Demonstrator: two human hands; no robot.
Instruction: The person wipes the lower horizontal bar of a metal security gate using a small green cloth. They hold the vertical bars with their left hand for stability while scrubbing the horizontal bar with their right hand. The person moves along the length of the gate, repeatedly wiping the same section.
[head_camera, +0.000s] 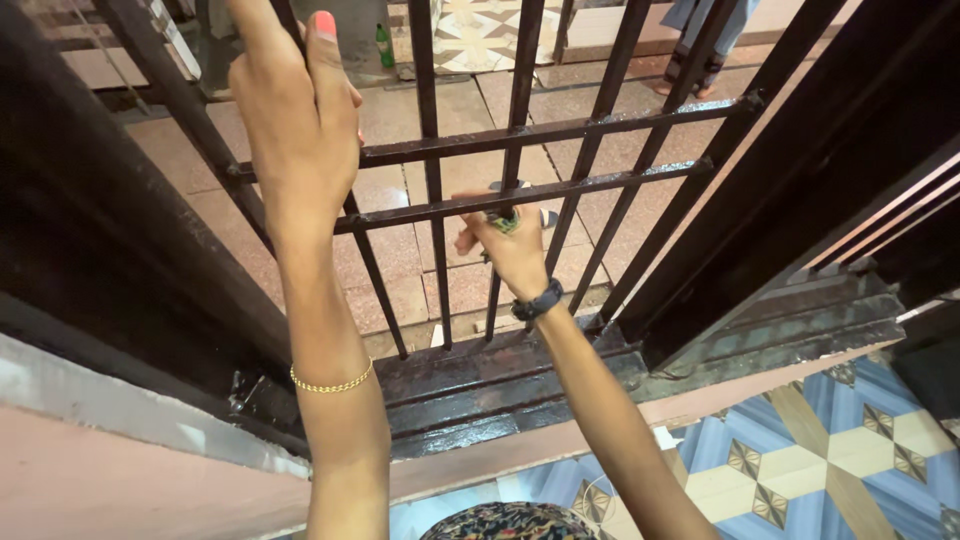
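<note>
Window grille (520, 135): dark metal bars, upright and crosswise, set in a dark frame across the far half of the view; wet-looking sill below it.
Left hand (295, 110): raised high at the left, fingers curled around an upright bar, thumb with a pink-painted nail lying along it; a thin gold bracelet (332, 382) sits on the forearm.
Right hand (510, 250): lower and nearer the middle, closed around a small greenish scrub pad (505, 222) pressed against the lower crossbar; a dark band (538, 301) circles the wrist.
Crossbars: two run left to right, the upper just above the lower; the right hand touches the lower one.
Sill (480, 385): dark, shiny ledge at the foot of the bars, near the person.
Outside floor (400, 250): pinkish paving tiles seen through the bars; a green bottle (384, 45) stands far off, and another person's feet (690, 70) show at the far right.
Inside floor (830, 450): blue and cream patterned tiles at the near right.
</note>
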